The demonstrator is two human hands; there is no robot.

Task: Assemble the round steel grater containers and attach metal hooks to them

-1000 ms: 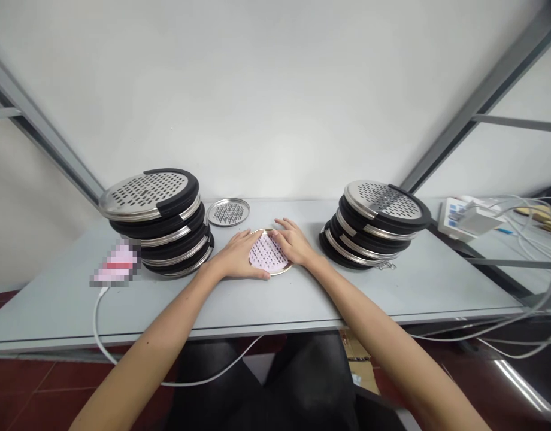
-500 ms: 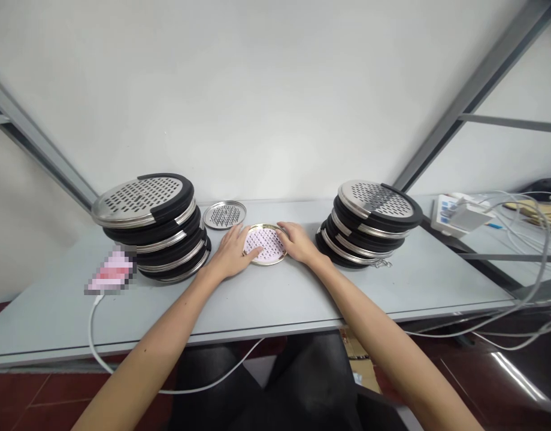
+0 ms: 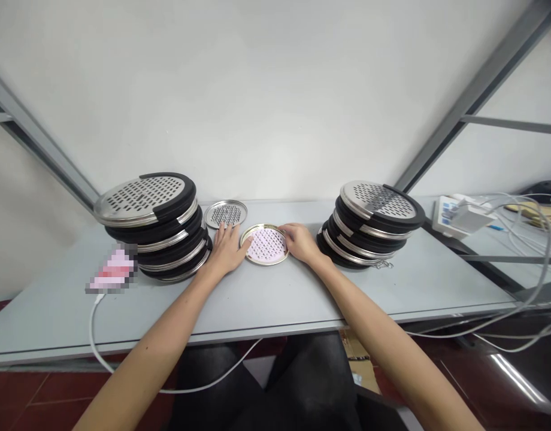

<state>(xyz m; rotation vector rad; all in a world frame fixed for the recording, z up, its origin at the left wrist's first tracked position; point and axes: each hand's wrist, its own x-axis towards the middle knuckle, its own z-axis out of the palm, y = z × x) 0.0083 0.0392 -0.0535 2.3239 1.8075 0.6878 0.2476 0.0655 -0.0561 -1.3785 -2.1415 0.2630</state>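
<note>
A round, gold-rimmed plate with a pinkish perforated face lies flat on the table between my hands. My left hand rests palm down with fingers spread, its thumb at the plate's left rim. At the plate's right rim, the fingers of my right hand are bent together and hold the edge. A silver perforated disc lies just behind my left fingertips. Tall stacks of round metal graters with black rims stand at the left and at the right.
A pixelated pink item with a white cable lies beside the left stack. White power adapters and tangled cables are at the far right. Grey metal frame posts rise at both sides, before a pale wall.
My left hand has shifted left, and its thumb has drawn back from over the plate to the rim. The right fingers have curled in more at the right rim.
</note>
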